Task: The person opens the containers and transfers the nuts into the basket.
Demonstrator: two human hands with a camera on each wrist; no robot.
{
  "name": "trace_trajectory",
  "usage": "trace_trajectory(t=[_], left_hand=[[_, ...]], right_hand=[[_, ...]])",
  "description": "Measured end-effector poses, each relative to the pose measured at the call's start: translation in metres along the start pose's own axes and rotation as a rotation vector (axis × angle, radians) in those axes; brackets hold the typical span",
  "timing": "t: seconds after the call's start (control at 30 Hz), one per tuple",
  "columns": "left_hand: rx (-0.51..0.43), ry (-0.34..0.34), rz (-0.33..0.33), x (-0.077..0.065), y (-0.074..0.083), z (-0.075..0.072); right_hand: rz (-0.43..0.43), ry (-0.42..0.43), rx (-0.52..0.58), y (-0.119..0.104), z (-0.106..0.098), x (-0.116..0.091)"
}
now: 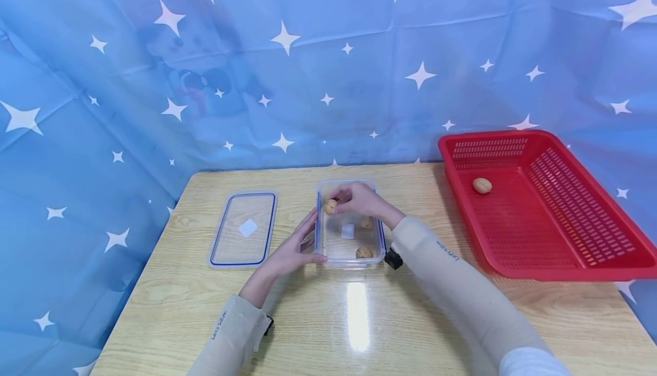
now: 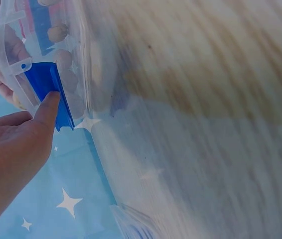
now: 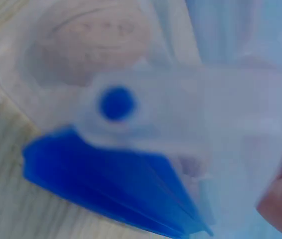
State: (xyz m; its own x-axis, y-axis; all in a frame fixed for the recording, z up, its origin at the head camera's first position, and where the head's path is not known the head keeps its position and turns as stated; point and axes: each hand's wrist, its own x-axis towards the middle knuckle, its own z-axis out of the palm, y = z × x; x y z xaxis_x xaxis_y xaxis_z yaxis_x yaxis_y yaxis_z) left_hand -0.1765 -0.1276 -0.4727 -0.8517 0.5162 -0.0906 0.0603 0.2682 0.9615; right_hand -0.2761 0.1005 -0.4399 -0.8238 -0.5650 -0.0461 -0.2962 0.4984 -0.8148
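Note:
A clear plastic food container stands near the middle of the table. Two walnuts lie in it, one walnut at the near end and another walnut by the right wall. Over the container's far left part, my right hand pinches a walnut between thumb and fingers. My left hand rests along the container's left side with its fingers extended. In the left wrist view, that thumb touches a blue side latch. The right wrist view is blurred and shows only a little of the right hand.
The container's clear lid, with a blue seal, lies flat to the left. A red perforated basket stands at the right, holding one walnut. Behind the table hangs a blue curtain with white stars.

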Motion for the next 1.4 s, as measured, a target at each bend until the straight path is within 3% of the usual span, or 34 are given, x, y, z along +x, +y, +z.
trace_trajectory(t=[0.37, 0.83, 1.13, 1.4], left_hand=[[0.004, -0.006, 0.013, 0.0, 0.0, -0.001], [-0.003, -0.01, 0.001, 0.002, 0.0, -0.002], [0.005, -0.012, 0.001, 0.001, 0.001, -0.002], [0.01, -0.01, -0.004, 0.002, 0.002, -0.002]], right_hand=[[0.062, 0.012, 0.011, -0.007, -0.02, -0.001], [0.038, 0.061, 0.005, -0.013, -0.045, -0.007], [0.012, 0.098, 0.093, -0.015, -0.072, -0.012], [0.044, 0.132, 0.079, -0.015, -0.1, -0.019]])
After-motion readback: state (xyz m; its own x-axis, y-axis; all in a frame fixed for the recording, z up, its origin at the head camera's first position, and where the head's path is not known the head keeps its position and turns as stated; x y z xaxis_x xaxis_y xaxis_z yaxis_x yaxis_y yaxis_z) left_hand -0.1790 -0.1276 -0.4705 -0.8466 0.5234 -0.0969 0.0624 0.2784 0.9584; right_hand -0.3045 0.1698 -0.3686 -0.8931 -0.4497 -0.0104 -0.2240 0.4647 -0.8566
